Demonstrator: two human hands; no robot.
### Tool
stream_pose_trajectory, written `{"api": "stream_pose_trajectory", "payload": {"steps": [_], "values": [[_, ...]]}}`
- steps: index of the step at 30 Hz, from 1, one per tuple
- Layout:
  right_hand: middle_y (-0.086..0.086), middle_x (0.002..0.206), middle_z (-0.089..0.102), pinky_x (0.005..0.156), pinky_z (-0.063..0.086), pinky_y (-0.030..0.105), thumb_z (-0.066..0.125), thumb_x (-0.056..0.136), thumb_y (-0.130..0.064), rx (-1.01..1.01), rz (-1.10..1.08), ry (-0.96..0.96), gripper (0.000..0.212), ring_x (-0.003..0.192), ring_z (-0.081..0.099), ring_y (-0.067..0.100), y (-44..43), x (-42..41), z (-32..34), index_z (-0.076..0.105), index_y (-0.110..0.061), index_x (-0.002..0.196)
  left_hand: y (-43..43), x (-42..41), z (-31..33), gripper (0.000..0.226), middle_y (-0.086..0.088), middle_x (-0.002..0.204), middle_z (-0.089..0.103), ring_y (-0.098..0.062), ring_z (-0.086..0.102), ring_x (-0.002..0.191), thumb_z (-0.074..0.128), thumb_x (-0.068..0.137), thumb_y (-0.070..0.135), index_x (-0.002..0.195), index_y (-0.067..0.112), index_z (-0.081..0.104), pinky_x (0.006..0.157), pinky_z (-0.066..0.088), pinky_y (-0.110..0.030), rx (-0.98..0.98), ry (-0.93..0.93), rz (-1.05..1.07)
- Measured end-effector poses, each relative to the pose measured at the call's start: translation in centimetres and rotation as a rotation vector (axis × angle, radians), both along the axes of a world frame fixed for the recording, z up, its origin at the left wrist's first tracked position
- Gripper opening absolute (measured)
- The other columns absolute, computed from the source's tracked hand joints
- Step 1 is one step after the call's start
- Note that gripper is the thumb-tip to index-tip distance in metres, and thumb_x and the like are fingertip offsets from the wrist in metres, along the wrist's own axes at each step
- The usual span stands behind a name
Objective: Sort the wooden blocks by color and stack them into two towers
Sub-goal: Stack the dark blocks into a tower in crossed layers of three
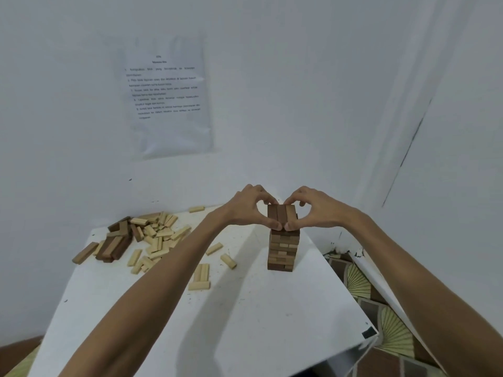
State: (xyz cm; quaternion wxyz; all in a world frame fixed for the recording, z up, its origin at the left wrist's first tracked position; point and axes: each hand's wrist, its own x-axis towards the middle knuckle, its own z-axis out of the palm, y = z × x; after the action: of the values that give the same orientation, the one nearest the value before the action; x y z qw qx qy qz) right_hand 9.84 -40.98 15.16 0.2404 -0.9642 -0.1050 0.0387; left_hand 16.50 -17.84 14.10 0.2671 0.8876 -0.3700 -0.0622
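A tower of dark brown blocks (283,251) stands on the white table (245,322), right of centre. Its top layer of dark blocks (281,214) is framed by both hands. My left hand (249,209) curls round the layer's left side, thumb at the near end and fingers at the far end. My right hand (315,209) mirrors it on the right side. A loose pile of light blocks (159,232) with some dark blocks (117,244) lies at the table's far left. Three light blocks laid side by side on one crosswise block (201,276) sit near the middle.
Single light blocks (228,261) lie scattered between the pile and the tower. One block (196,209) lies at the table's far edge by the wall. A printed sheet (166,96) hangs on the white wall. Patterned flooring (381,308) shows right of the table.
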Motion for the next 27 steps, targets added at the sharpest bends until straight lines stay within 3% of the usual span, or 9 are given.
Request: {"api": "stream_pose_trajectory", "payload": {"steps": [5,22,27], "values": [[-0.010,0.135,0.048,0.096,0.045,0.032,0.084,0.075,-0.054,0.002,-0.012,0.010,0.066,0.119,0.050,0.013,-0.7,-0.1,-0.6,0.059,-0.029,0.131,-0.7,0.7,-1.0,0.074,0.011,0.124,0.057,-0.012,0.048,0.122,0.080,0.054,0.073,0.116,0.034,0.069,0.107,0.043,-0.046,-0.018,0.058,-0.007],[-0.011,0.134,0.047,0.100,0.046,0.036,0.084,0.075,-0.054,0.021,-0.024,0.041,0.069,0.119,0.050,0.012,-1.2,-0.2,-1.6,0.057,-0.031,0.135,-1.3,0.7,-1.8,0.070,0.016,0.127,0.056,-0.010,0.047,0.118,0.083,0.057,0.067,0.117,0.035,0.067,0.106,0.042,-0.045,0.000,0.110,0.002],[-0.013,0.132,0.050,0.099,0.045,0.034,0.083,0.076,-0.054,0.035,-0.031,0.046,0.068,0.117,0.051,0.010,-1.3,-0.2,-1.5,0.057,-0.032,0.134,-1.3,0.6,-1.9,0.079,0.018,0.122,0.057,-0.008,0.048,0.116,0.076,0.050,0.075,0.117,0.034,0.066,0.102,0.042,-0.038,-0.004,0.135,0.007]]}}
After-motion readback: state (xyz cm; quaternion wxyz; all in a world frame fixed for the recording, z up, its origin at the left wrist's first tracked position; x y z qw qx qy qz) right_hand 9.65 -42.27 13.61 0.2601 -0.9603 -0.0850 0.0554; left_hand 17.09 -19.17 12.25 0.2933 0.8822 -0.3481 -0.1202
